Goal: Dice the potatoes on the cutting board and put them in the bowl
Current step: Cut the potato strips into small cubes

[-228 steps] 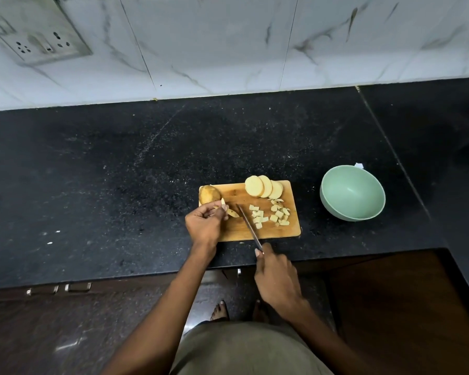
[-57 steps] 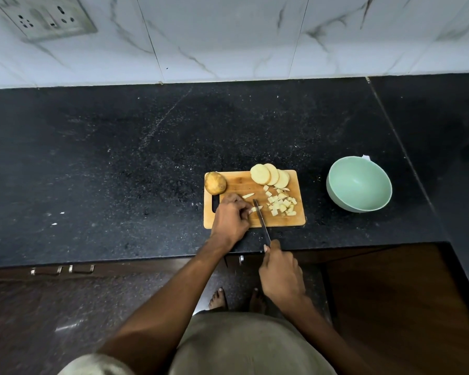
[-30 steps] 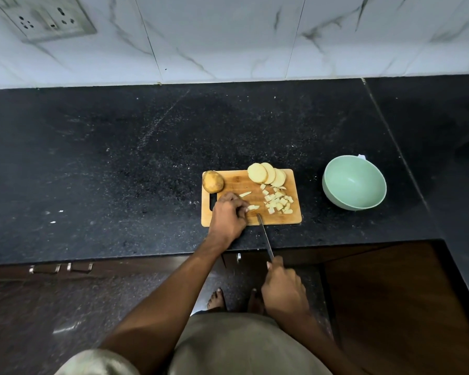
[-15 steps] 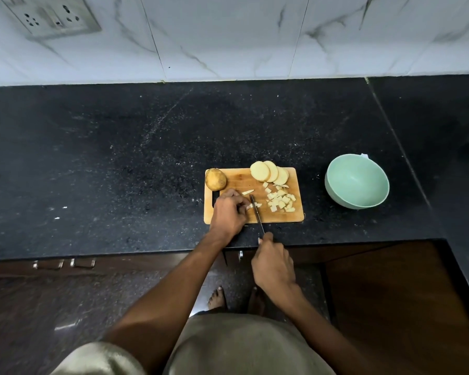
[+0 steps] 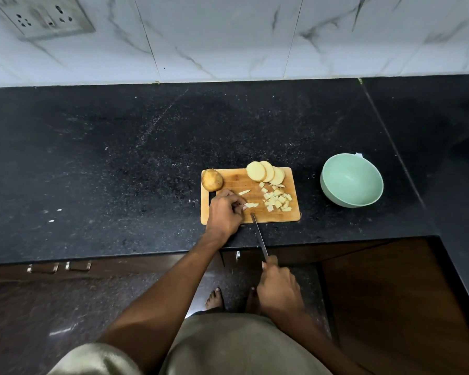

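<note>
Two hands are in my view. My left hand (image 5: 224, 213) rests on the cutting board (image 5: 233, 180) just below frame centre, fingers curled, fingertips pinching a potato strip (image 5: 251, 205) whose long axis runs left to right. My right hand (image 5: 278, 286) is closed around the handle of the knife (image 5: 259, 236), lower in the frame and off the counter edge. The blade's long axis runs diagonally, tip pointing up and slightly left, with the tip on the board's near edge just below the pinched strip.

Count on the board: one unpeeled potato piece (image 5: 212, 180) at the upper left corner; three overlapping round slices (image 5: 266, 172) at the upper edge; one loose strip (image 5: 244, 192) near my left fingers; one cluster of diced pieces (image 5: 278, 200) on the right half, too small to count exactly.

One green bowl (image 5: 333, 190) stands right of the board, apart from it, with no potato inside. Both sit on the black counter (image 5: 119, 158). One socket plate (image 5: 46, 17) occupies the upper left of the frame.
</note>
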